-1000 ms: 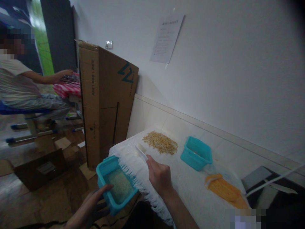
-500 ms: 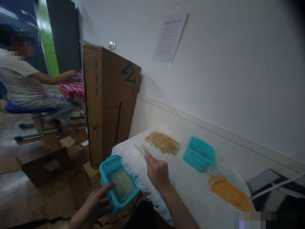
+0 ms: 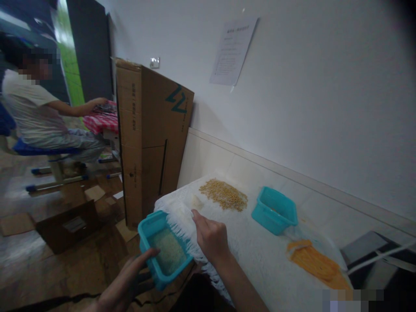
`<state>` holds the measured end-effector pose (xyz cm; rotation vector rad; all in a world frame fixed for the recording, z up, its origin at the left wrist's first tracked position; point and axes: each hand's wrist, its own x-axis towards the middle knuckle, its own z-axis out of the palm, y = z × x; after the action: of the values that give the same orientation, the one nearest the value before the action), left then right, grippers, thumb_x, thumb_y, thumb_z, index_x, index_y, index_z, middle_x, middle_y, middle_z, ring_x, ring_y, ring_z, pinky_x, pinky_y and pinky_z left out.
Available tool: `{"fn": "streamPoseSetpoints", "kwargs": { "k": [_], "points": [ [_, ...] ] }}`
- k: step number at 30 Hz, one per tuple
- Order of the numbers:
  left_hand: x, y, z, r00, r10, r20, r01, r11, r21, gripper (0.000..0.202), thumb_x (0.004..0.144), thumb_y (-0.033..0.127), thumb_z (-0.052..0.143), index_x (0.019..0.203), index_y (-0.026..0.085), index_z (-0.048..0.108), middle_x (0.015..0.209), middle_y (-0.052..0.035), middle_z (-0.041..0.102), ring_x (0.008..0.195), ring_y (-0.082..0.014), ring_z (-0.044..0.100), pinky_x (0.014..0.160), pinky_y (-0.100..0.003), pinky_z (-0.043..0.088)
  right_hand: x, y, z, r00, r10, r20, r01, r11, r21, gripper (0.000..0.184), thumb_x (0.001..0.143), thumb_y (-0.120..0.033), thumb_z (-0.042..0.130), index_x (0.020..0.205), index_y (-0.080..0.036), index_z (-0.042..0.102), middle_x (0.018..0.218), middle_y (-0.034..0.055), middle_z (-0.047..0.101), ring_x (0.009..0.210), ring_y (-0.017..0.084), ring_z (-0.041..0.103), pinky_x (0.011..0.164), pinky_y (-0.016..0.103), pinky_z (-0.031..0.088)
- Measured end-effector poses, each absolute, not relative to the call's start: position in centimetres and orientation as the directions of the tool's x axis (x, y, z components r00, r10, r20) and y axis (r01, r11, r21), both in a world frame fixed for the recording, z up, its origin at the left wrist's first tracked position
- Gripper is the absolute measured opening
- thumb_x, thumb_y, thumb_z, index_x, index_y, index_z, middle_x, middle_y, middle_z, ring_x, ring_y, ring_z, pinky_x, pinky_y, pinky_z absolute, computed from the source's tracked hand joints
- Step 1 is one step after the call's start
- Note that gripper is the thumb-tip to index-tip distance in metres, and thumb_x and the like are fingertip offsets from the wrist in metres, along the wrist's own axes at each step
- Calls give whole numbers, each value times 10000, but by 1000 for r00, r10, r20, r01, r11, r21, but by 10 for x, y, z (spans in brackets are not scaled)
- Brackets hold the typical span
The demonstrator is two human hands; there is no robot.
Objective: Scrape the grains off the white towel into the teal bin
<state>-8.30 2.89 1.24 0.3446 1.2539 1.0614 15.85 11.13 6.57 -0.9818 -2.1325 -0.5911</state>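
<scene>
My left hand (image 3: 131, 273) grips the near-left side of a turquoise plastic tub (image 3: 162, 281), thumb over the rim. Pale grains that look like rice (image 3: 169, 251) lie in its bottom. The tub is held below the fringed edge of a white cloth (image 3: 260, 260) on the table. Just above that edge my right hand (image 3: 212, 236) is closed in a pinch on a thin white card (image 3: 183, 216), hard to make out against the cloth. A small pale heap (image 3: 196, 201) lies beyond my fingertips, and farther back are spread yellow soybeans (image 3: 224, 195).
A second turquoise tub (image 3: 274, 212) stands near the wall. An orange cloth (image 3: 313, 260) lies at the right. A tall cardboard box (image 3: 162, 143) stands behind the table's left end. Another person (image 3: 39, 104) sits at the left; an open carton (image 3: 65, 225) is on the floor.
The white card has tilted from edge-on to flatter against the cloth as my right hand shifted slightly left. The tub stays in my left hand; the whole view has drifted a little.
</scene>
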Motion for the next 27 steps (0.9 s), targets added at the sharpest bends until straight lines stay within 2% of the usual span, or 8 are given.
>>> {"fn": "streamPoseSetpoints", "kwargs": {
  "k": [4,6,12,16,21,24,27],
  "points": [
    [-84,26,15,-36,813,-581,-452,505,735,906,648,586,1009,1330,110,651,1173,-213,825,969,-377,832,869,-475,629,154,103,62,-501,460,733,758,642,115,499,902,-6,558,1331,-117,788,940,84,873,626,159,769,549,228,511],
    [-84,25,14,-55,820,-569,-453,487,746,895,616,602,1015,1291,127,670,1187,-215,825,996,-396,830,876,-489,633,152,90,62,-525,451,722,732,671,114,502,903,-19,552,1347,-96,773,993,108,878,640,164,777,550,237,529],
    [-82,23,14,-37,830,-556,-470,477,743,616,822,515,913,1276,178,667,1098,-161,855,946,-343,838,856,-466,650,144,57,71,-526,362,770,653,752,92,422,997,-11,481,1318,-57,752,986,123,877,687,165,804,578,242,570],
    [-82,24,13,-48,813,-580,-474,493,729,628,824,467,921,1297,156,649,1141,-175,846,952,-347,845,834,-460,660,150,65,76,-460,344,818,669,740,65,394,1039,-2,457,1305,-41,744,941,117,873,644,150,790,586,229,572],
    [-85,25,2,-51,833,-552,-464,469,751,644,859,520,885,1330,154,643,1212,-178,816,964,-336,843,836,-449,659,151,74,72,-476,362,801,734,666,136,400,1033,4,460,1271,-57,775,893,107,865,609,157,778,552,226,562],
    [-85,27,0,-59,821,-567,-468,479,743,740,803,556,922,1347,152,627,1209,-189,821,960,-335,837,825,-439,650,145,64,66,-545,359,757,706,683,184,394,1032,-17,491,1286,-74,787,996,144,876,718,181,821,579,230,586],
    [-85,27,7,-54,816,-575,-477,485,733,801,693,564,994,1298,159,660,1175,-188,829,962,-358,829,828,-455,642,146,61,67,-550,366,751,675,724,141,401,1056,-47,489,1324,-87,784,991,139,878,707,167,813,588,220,584]
  ]
}}
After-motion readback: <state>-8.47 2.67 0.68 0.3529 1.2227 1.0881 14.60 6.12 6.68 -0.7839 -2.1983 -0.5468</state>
